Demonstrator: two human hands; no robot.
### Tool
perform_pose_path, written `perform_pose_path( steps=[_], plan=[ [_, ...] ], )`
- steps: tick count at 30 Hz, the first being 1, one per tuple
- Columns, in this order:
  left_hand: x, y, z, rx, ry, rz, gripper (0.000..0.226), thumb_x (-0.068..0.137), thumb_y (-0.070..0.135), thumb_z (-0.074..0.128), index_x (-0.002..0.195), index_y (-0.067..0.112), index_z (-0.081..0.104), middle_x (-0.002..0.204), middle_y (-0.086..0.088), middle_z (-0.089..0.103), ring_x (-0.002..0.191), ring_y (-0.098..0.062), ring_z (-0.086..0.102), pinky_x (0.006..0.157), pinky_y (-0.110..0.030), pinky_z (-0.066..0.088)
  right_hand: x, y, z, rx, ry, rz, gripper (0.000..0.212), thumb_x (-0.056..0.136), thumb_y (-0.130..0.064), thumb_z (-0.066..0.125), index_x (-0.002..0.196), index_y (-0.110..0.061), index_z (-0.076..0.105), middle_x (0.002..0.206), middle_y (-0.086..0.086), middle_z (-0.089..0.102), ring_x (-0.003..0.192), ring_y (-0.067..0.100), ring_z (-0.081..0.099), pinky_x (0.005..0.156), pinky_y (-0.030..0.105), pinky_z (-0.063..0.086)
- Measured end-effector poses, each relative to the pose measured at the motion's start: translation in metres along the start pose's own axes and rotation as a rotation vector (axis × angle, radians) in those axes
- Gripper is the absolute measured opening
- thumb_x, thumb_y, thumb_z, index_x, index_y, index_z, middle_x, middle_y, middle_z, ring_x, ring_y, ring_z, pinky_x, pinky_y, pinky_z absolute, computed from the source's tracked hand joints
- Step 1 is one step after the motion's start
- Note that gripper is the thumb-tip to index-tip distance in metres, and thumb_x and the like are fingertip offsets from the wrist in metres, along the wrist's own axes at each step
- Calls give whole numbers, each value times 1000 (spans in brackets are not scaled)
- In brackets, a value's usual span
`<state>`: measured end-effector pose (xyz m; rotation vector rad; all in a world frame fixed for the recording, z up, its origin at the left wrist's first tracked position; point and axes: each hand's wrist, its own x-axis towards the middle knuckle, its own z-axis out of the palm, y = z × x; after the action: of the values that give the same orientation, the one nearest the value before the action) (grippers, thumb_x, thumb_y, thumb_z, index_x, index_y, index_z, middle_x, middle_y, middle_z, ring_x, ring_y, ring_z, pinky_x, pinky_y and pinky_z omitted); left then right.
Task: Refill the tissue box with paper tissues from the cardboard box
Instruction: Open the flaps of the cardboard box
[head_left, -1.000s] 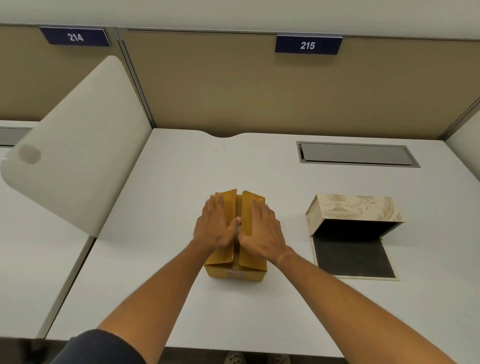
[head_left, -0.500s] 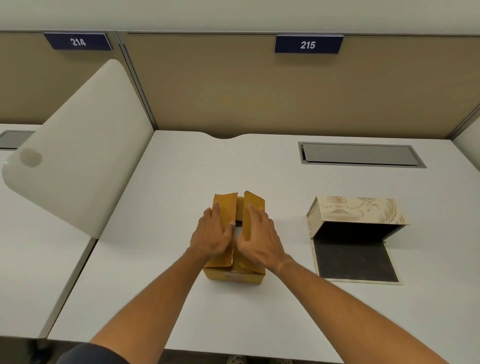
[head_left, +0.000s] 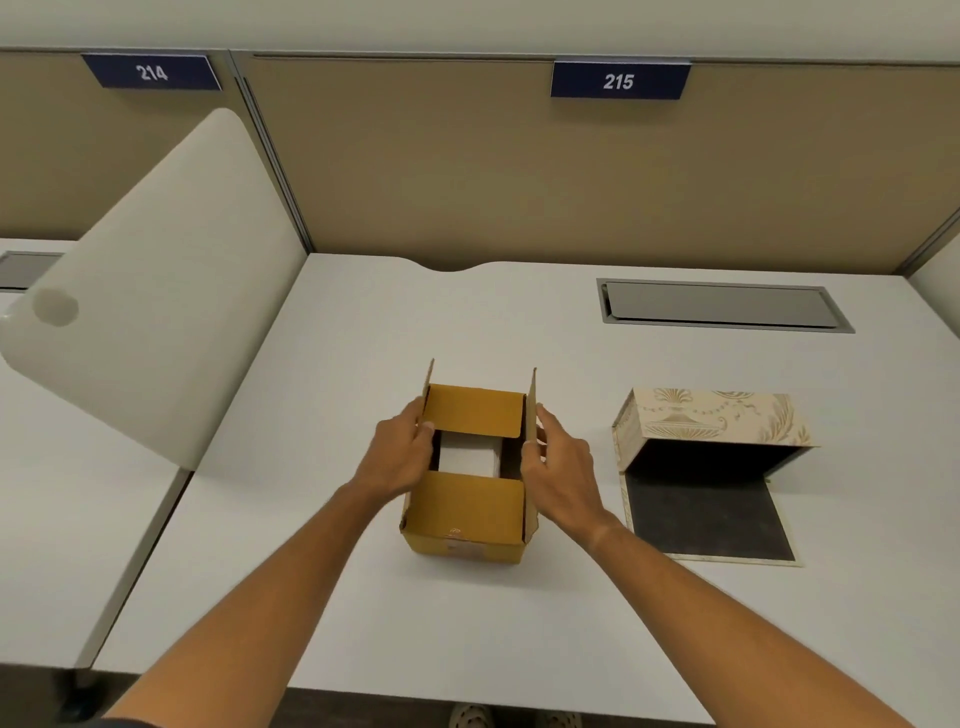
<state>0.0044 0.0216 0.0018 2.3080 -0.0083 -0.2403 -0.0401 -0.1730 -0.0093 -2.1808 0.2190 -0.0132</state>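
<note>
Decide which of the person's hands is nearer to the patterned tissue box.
Right. The right hand holds the cardboard box's right flap, on the side facing the tissue box but not touching it. The left hand holds the left flap, farther away.

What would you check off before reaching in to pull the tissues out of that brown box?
1. Side flaps of the cardboard box held apart by the left hand and right hand: ok.
2. Near and far inner flaps folded back: not ok, they partly cover the opening.
3. Tissues visible inside: ok.
4. How many tissues: cannot tell.
5. Tissue box open and empty: ok.
6. A hand free to reach in: not ok.
</note>
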Motion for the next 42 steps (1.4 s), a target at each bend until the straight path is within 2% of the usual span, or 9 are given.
perform_pose_path(
  steps=[3,5,9,16,26,31,33,36,42],
  plan=[
    [2,-17,-17,-117,47,-101,25,101,17,35,119,13,53,108,-6,58,95,-25,56,79,-39,48,4,12,-9,68,27,91,45,101,-18,40,145,-17,48,70,-2,64,63,10,57,65,28,49],
    [5,-34,-24,-172,69,-189,28,101,19,37,124,11,51,116,-9,57,100,-28,57,82,-41,50,8,22,-16,188,48,204,38,100,-14,41,133,-19,60,79,-2,67,65,10,58,60,24,48],
    [8,-64,-26,-214,77,-328,38,100,20,40,137,12,46,131,-11,55,112,-31,55,90,-45,49,9,41,-26,375,37,436,24,99,-13,46,97,-24,67,98,-1,69,83,12,62,72,31,54],
    [12,-81,7,-222,72,-492,45,102,20,31,145,14,39,147,-9,45,128,-34,47,107,-54,38,13,60,-3,400,-45,586,22,104,-18,41,101,-20,63,104,5,63,95,21,57,82,37,46],
    [9,-74,24,-281,52,-467,36,97,8,30,101,19,64,104,-8,66,99,-31,61,85,-43,50,17,69,13,585,-80,683,27,102,-11,41,105,-9,67,100,11,65,90,22,58,79,36,46],
    [4,-72,11,-111,126,-370,30,101,11,32,111,9,61,119,-18,63,101,-32,58,89,-43,45,19,60,-1,228,22,497,25,102,-18,47,90,-8,67,94,8,65,96,28,61,74,30,49],
    [1,-73,3,10,189,-304,37,102,12,34,133,-2,49,127,-20,60,111,-35,57,99,-44,43,22,53,-11,82,155,352,27,101,-17,52,116,-4,69,118,10,67,118,30,58,93,37,51],
    [-2,-71,-3,190,301,-55,32,99,10,38,126,-3,51,118,-21,62,108,-38,60,97,-48,48,34,40,-25,-99,252,56,34,99,-13,55,131,-4,62,135,12,62,128,28,55,107,35,40],
    [-15,-34,10,314,227,321,39,92,0,47,131,1,53,131,-17,59,123,-32,54,106,-42,41,61,6,-12,-391,-35,-366,36,100,-18,52,132,-4,61,137,12,62,129,25,56,111,34,38]
  ],
)
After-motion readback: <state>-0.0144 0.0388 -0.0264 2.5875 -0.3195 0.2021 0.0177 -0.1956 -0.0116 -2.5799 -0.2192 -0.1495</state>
